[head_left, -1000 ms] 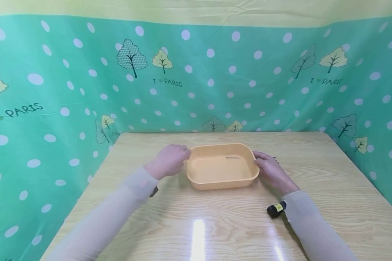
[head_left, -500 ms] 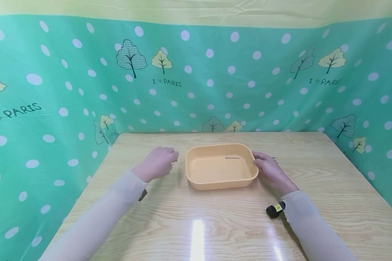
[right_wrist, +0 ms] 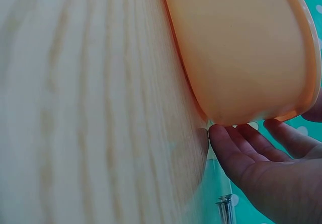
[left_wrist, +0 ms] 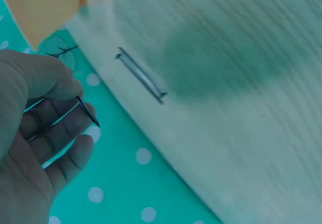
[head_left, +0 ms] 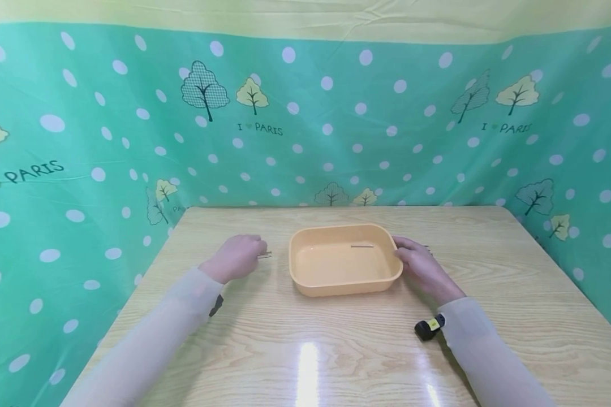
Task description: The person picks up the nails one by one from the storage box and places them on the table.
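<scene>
My left hand (head_left: 236, 258) is over the table left of an orange plastic tub (head_left: 341, 288). Thumb and fingers pinch a thin dark nail (left_wrist: 88, 112), its pointed end sticking out past the fingertips in the left wrist view. Two more nails (left_wrist: 141, 75) lie side by side on the wood just beyond. At the tub's right end, my right hand (head_left: 427, 271) grips the wall, thumb at the rim and fingers against the outside. One nail (head_left: 362, 246) lies inside the tub, toward its back right.
Thin metal pieces (right_wrist: 227, 209) lie on the table beside the right hand, partly hidden by it. The wooden table (head_left: 366, 350) ends at a green dotted curtain (head_left: 331, 130) behind and at both sides.
My left hand has moved left, away from the tub's left rim, and slightly down toward the table. The right hand and the tub have stayed where they were.
</scene>
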The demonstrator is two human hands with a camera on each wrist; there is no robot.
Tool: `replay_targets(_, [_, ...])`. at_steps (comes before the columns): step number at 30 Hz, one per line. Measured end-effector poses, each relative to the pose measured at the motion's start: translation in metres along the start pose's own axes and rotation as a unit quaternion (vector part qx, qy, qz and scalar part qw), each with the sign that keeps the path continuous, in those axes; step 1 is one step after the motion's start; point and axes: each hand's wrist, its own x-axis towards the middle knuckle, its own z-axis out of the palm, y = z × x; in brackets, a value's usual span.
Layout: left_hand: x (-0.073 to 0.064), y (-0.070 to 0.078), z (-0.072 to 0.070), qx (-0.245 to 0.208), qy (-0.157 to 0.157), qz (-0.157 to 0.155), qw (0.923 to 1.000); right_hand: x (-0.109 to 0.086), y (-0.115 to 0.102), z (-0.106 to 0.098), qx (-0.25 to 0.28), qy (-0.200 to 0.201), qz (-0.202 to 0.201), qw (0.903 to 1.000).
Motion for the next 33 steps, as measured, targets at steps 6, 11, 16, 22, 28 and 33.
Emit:
replay_targets(6, [0.003,-0.01,0.018,0.003,-0.009,-0.006,0.9999,-0.001,-0.001,0.0,0.005,-0.001,-0.002,1.0])
replay_targets(11, [0.006,-0.017,0.032,-0.003,-0.011,-0.012,0.9999,0.0,0.0,0.0,0.004,-0.001,-0.004,1.0])
replay_targets(16, [0.009,-0.018,0.037,-0.023,-0.009,-0.013,0.9996,0.001,0.002,0.0,0.001,0.002,-0.003,1.0])
replay_targets(22, [0.012,-0.014,0.037,-0.031,-0.02,-0.025,0.999,0.0,0.002,0.0,0.008,0.002,-0.001,1.0])
replay_targets(28, [0.013,-0.014,0.039,-0.043,-0.023,-0.027,0.9985,0.0,0.0,0.001,0.006,0.003,0.002,1.0])
replay_targets(33, [0.013,-0.015,0.042,-0.05,-0.03,-0.035,0.9977,0.0,0.0,0.0,0.008,0.005,0.004,0.9999])
